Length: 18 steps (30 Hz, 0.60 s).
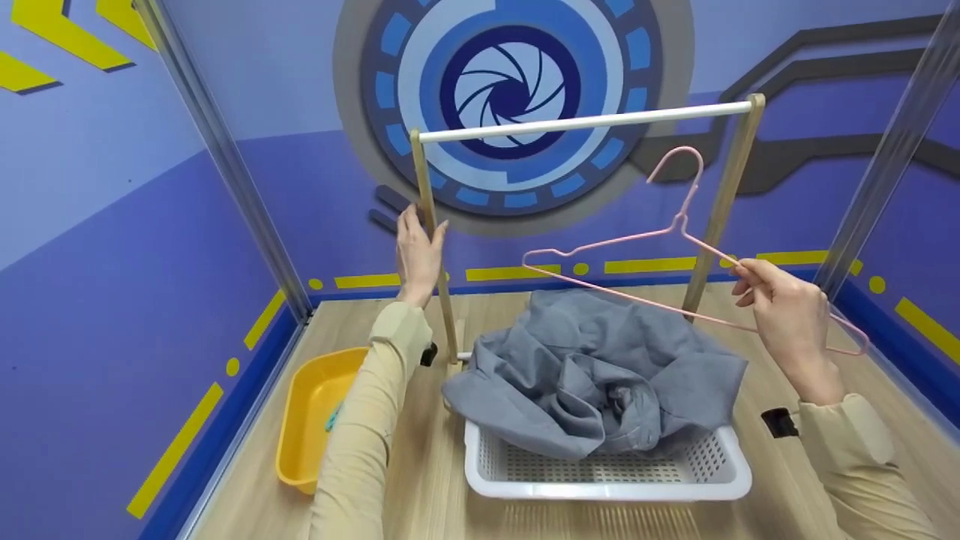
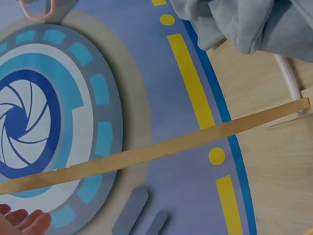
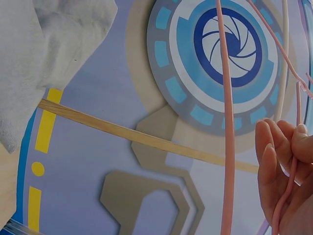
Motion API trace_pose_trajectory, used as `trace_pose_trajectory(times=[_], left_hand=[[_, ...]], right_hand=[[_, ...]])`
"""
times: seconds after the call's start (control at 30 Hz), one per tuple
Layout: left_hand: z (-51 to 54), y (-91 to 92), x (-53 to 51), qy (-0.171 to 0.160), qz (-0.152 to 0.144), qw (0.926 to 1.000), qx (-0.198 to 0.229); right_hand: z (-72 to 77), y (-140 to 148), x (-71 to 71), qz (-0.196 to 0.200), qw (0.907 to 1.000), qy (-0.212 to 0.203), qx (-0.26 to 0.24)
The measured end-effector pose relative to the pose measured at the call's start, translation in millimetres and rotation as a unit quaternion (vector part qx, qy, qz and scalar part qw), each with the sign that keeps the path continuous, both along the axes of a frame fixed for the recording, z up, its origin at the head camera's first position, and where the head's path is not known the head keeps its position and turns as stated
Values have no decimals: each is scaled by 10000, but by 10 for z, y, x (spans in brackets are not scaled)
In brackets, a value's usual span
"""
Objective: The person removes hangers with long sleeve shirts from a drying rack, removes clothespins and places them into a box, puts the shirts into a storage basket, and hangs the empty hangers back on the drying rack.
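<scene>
A pink clothes hanger (image 1: 683, 217) is in my right hand (image 1: 791, 315), pinched by thumb and fingers along its right shoulder. Its hook points up, in front of the drying rack and below the white rail (image 1: 585, 124). The right wrist view shows the fingers around the pink hanger rod (image 3: 227, 122). My left hand (image 1: 420, 255) is raised beside the rack's left wooden post (image 1: 425, 187), fingers extended; whether it touches the post I cannot tell. Below lies a crumpled grey garment (image 1: 585, 352), heaped on a white basket (image 1: 607, 491).
A yellow tray (image 1: 289, 427) with a small teal item (image 1: 334, 416) stands on the left, partly behind my left sleeve. The rack's right post (image 1: 724, 202) stands behind the hanger. Patterned walls surround the wooden table (image 1: 420, 495), with metal corner posts (image 1: 240, 187).
</scene>
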<state>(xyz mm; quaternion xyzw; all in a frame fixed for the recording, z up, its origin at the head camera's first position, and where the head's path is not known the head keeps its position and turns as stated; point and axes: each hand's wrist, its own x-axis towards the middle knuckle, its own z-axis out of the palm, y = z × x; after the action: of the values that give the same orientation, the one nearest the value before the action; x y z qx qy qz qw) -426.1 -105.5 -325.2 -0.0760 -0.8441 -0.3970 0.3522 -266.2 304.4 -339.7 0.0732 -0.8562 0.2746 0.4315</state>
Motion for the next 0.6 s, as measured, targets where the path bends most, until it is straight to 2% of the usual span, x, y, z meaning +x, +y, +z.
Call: trace_pose_trajectory(times=[0.2, 0.47, 0.6], left_hand=[[-7, -23, -42, -241, -70, 9996, 135], [-61, -52, -103, -210, -40, 9997, 156], [-46, -47, -128, -142, -200, 9992, 329]], right_hand=[[-25, -22, -16, 6, 9999, 74, 123], [-39, -35, -34, 42, 9997, 142, 198], [-47, -38, -34, -12, 9998, 35, 178]])
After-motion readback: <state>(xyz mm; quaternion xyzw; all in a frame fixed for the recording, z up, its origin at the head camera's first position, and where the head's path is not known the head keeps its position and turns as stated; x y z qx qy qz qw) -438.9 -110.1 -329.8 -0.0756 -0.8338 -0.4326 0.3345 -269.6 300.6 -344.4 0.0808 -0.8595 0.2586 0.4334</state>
